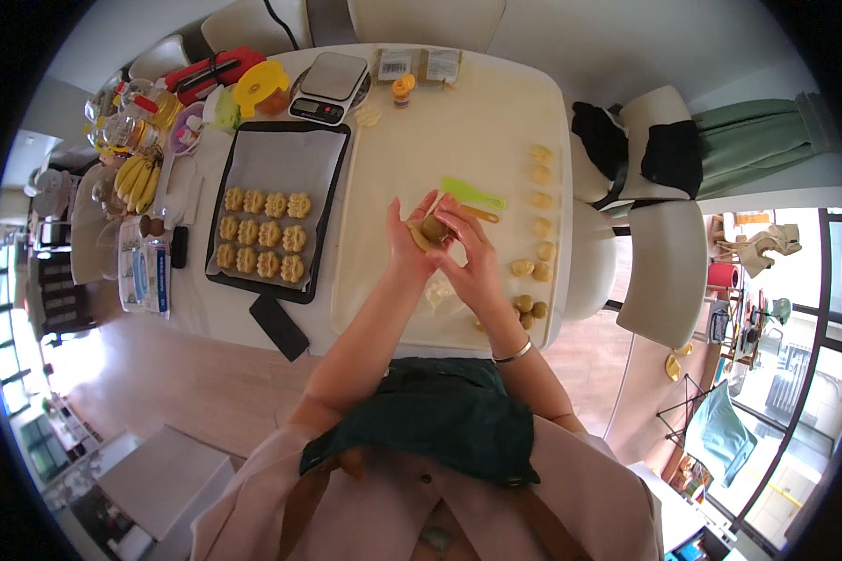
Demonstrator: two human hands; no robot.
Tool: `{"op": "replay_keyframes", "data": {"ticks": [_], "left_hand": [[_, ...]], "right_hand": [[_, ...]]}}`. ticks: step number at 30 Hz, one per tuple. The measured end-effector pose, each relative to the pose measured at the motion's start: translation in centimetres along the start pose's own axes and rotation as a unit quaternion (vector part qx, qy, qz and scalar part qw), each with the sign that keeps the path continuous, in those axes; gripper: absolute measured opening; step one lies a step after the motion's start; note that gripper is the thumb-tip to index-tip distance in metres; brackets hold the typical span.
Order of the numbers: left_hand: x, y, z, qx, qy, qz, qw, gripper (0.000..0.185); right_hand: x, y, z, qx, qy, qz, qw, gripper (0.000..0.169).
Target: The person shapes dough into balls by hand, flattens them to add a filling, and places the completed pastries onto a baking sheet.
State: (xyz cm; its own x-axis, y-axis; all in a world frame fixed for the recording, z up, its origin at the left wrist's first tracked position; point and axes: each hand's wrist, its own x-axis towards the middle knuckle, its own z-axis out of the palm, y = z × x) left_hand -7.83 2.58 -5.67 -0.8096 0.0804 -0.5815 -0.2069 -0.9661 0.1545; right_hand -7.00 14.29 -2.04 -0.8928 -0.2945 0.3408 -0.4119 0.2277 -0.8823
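Above the cream work mat (pixel 393 161), my left hand (pixel 415 242) cups a flattened piece of pale dough (pixel 418 237). On that dough sits a greenish-brown filling ball (pixel 434 228), and the fingers of my right hand (pixel 471 245) close around it from the other side. Both hands touch the dough and filling together. Just beyond my fingers lie a lime-green scraper (pixel 473 193) and a tool with a yellow-brown handle (pixel 480 213). To the right, pale dough balls (pixel 542 200) form a column, with several darker filling balls (pixel 525 306) near the front corner.
Left of the mat, a black baking tray (pixel 313 270) lined with paper holds rows of shaped pastries (pixel 267 233). A digital kitchen scale (pixel 326 88), an orange-capped bottle (pixel 402 91) and bananas (pixel 139 181) stand farther back. A dark phone-like slab (pixel 279 327) lies at the table's front edge.
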Motion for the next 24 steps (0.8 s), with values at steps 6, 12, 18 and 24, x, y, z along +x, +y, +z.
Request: {"op": "replay_keyframes", "data": {"ticks": [6,12,18,24], "left_hand": [[1.2,-0.3,-0.4,0.057,0.148,0.044,0.986,0.065],[0.5,0.0,1.2,0.059,0.257,0.082,0.961,0.072],[2.3,0.0,-0.5,0.059,0.256,0.105,0.959,0.082],[1.2,0.9,0.4,0.11,0.235,0.054,0.964,0.095]], "right_hand": [[-1.1,3.0,2.4,0.178,0.01,0.168,0.969,0.038],[-0.7,2.8,2.6,0.22,-0.025,0.26,0.94,0.032],[0.0,4.2,2.8,0.168,-0.049,0.273,0.946,0.033],[0.2,5.7,3.1,0.241,-0.006,0.296,0.924,0.038]]}}
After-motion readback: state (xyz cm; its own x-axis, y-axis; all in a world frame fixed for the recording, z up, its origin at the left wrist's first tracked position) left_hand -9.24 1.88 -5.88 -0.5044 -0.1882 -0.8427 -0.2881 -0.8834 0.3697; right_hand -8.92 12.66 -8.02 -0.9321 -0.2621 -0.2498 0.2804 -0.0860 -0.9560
